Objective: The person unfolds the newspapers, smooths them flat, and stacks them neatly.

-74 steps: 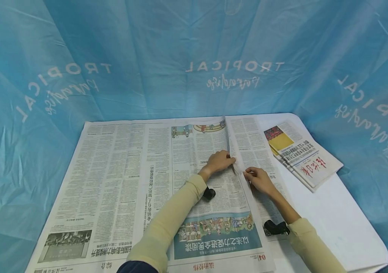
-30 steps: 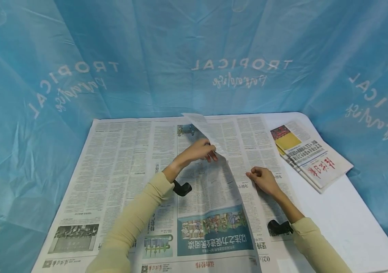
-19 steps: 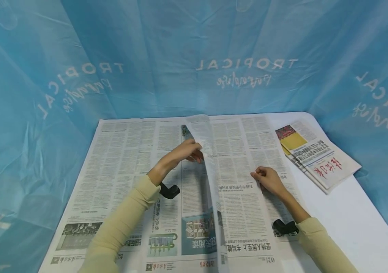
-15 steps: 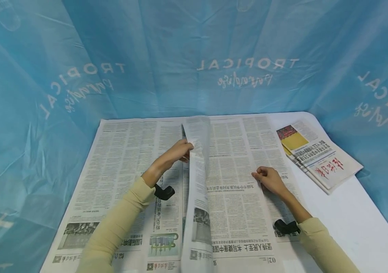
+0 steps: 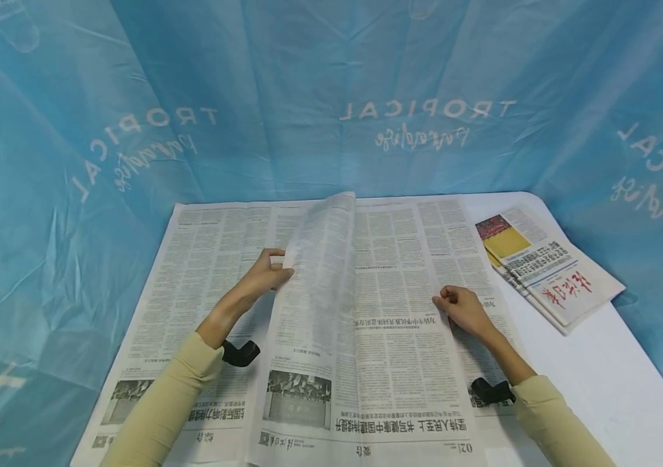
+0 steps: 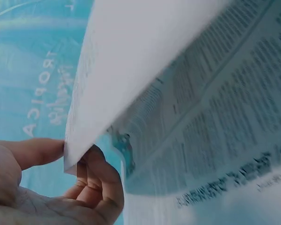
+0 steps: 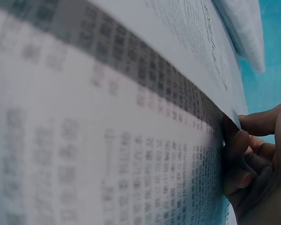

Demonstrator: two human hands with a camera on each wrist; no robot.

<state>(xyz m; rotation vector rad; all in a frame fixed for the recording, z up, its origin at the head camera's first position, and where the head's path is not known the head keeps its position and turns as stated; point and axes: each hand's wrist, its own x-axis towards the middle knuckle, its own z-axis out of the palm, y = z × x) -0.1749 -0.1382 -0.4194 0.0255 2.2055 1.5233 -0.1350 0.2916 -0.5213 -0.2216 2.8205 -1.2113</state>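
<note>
An open newspaper (image 5: 401,363) lies spread across the white table. Its upper leaf (image 5: 314,311) is lifted and curves over toward the left. My left hand (image 5: 264,272) pinches that leaf's left edge between thumb and fingers; the left wrist view shows the raised sheet (image 6: 107,84) held at its edge, with printed pages beneath. On the right, my right hand (image 5: 464,310) pinches the right edge of a page. In the right wrist view, thumb and curled fingers (image 7: 257,159) hold that edge slightly up from the sheet below.
A folded stack of newspapers (image 5: 559,279) with red lettering lies at the table's right side. The white tabletop (image 5: 588,370) shows on the right. Blue curtains (image 5: 331,97) printed with white words surround the table at the back and sides.
My left hand has drawn the upper leaf from right to left, turning it over and uncovering the page under it. My right hand keeps its pinch at the right edge.
</note>
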